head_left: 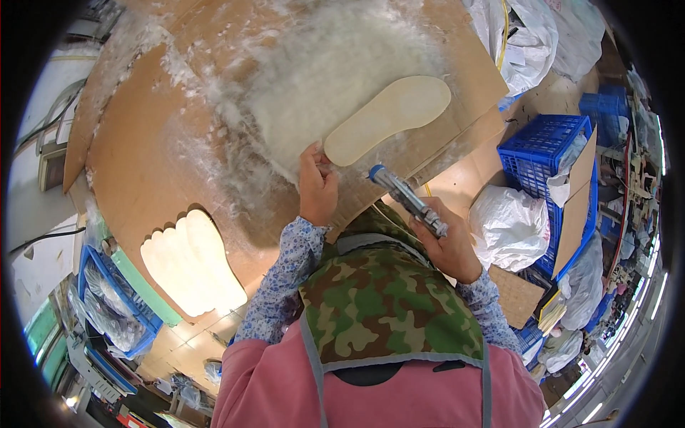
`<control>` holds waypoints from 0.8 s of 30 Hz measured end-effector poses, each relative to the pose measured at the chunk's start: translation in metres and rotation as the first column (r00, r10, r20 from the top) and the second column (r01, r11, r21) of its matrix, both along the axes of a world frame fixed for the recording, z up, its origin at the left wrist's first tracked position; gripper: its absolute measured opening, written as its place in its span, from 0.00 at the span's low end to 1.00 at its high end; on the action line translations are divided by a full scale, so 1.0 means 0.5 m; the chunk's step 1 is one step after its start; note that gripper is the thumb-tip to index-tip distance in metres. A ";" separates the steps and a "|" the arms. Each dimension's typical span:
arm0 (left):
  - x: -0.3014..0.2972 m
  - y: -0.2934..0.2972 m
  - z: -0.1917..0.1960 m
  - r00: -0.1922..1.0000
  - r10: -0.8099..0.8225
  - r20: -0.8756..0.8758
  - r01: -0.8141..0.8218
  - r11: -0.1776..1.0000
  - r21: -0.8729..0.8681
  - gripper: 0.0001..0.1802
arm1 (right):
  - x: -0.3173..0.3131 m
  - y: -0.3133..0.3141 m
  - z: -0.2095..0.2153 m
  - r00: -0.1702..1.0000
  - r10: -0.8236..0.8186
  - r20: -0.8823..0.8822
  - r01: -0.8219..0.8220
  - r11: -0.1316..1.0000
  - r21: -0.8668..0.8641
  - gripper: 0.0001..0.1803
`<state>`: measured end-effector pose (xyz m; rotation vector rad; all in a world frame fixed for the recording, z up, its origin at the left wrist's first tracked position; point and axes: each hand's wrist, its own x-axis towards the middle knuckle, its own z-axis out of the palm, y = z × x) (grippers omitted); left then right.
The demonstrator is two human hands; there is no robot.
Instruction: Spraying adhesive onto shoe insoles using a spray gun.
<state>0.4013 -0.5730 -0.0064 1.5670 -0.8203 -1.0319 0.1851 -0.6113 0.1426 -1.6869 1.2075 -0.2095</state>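
A cream insole point(389, 120) lies slantwise over a fuzzy, whitish coated patch point(314, 78) on the cardboard-covered table point(135, 157). My left hand point(317, 187) is at its nearer left end, fingers curled and pinching the edge. In my right hand point(451, 242) is a silver spray gun point(407, 192) with a blue ring at its tip. The tip points up and left, a little apart from the insole, and the fingers around its grip are partly hidden. Several more insoles point(193, 264) lie overlapped in a fan at the table's near left.
Beyond the table's right edge stands a blue plastic crate point(535, 153), with a white plastic bag point(510, 225) beside it. White bags point(528, 43) also sit at the far right. At the lower left is a blue basket point(118, 299) holding clear plastic bags.
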 end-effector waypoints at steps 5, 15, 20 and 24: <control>0.003 -0.001 -0.010 0.996 -0.007 0.085 0.005 1.000 0.023 0.30 | 0.000 0.003 -0.002 0.999 0.027 0.024 -0.026 0.998 -0.059 0.16; -0.036 -0.021 0.012 0.975 0.105 0.197 -0.115 0.993 0.041 0.28 | -0.103 -0.125 -0.039 0.995 -0.078 0.053 0.086 0.983 -0.161 0.10; -0.056 -0.036 0.031 0.964 0.198 0.175 -0.219 0.969 0.111 0.26 | -0.156 -0.184 -0.057 0.967 -0.176 0.186 0.207 0.964 -0.165 0.12; -0.069 -0.047 0.046 0.956 0.283 0.083 -0.290 0.951 0.106 0.24 | -0.216 -0.259 -0.044 0.954 -0.193 0.229 0.215 0.974 -0.073 0.10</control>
